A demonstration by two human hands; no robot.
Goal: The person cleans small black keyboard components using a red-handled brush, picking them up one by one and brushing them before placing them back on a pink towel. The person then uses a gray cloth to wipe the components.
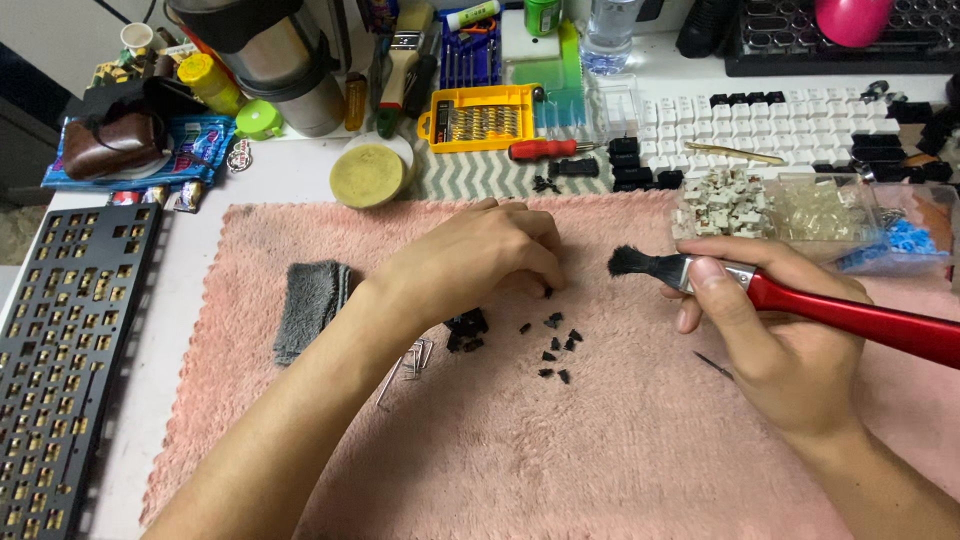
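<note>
Fingers (535, 262) of the left hand (470, 260) pinch a small black part (548, 292) on the pink towel (620, 450); at three o'clock, the right hand (770, 340) grips a red brush (780, 295), bristles just beside it.

Grey cloth (312, 305); yellow screwdriver case (480, 117)

A pink towel (620, 450) fills the frame's centre, a grey cloth (310, 305) left of centre. The brush (800, 300) at right has a red handle, black bristles. A yellow screwdriver case (480, 118) sits top centre.

Red-handled, black-bristled brush (760, 295) lies level above scattered small black parts (556, 345).
</note>
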